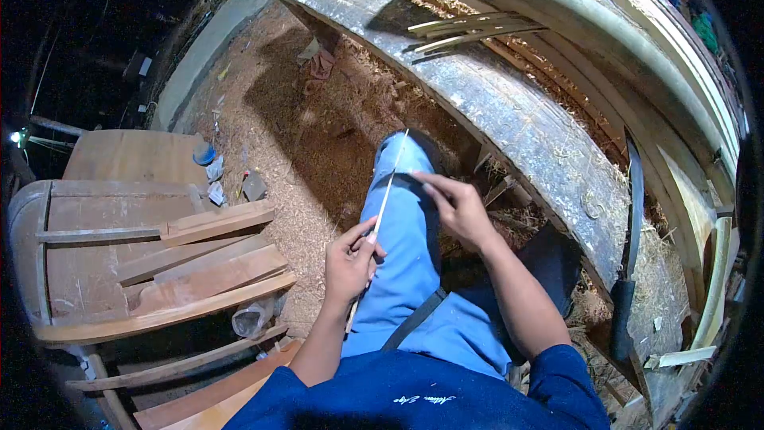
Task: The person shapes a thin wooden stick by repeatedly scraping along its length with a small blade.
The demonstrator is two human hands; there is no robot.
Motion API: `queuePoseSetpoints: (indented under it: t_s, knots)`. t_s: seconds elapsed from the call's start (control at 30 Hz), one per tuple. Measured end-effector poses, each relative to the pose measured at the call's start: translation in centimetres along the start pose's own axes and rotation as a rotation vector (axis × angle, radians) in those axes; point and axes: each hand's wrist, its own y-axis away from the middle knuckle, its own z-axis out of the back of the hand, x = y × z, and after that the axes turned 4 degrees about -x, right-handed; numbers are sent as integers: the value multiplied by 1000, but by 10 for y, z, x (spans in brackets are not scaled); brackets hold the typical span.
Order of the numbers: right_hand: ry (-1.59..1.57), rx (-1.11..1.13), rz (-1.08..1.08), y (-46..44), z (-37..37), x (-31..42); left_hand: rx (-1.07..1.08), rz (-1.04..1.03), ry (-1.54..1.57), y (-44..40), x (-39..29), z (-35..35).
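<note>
Down past the strip (387, 194), shavings (274, 171) litter the floor (243, 72)

We see bright light and hard shadows on the floor (243, 115) — while a small lamp (17, 137) glares at far left. Our view bends toward black corners.

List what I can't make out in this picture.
All in the head view:
Thin strip: part of its middle, hidden by the left hand.
Right hand: whether it pinches anything, too small to tell.
Pale board at lower left: cut off by the bottom edge.
</note>
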Motion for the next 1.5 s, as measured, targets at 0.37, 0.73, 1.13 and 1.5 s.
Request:
queuePoseSetpoints:
  t_s: [0.37,0.73,1.13,1.5]
  knots:
    - [78,-40,-39,17,-4,13,-56,37,56,-42,-6,-38]
    - [64,-176,-187,36,-11,12,91,47,141,-46,2,-55]
    - [215,-210,-88,44,-21,12,118,109,159,-48,3,-48]
    - [327,-217,-54,39,-30,18,83,47,151,-44,11,-37]
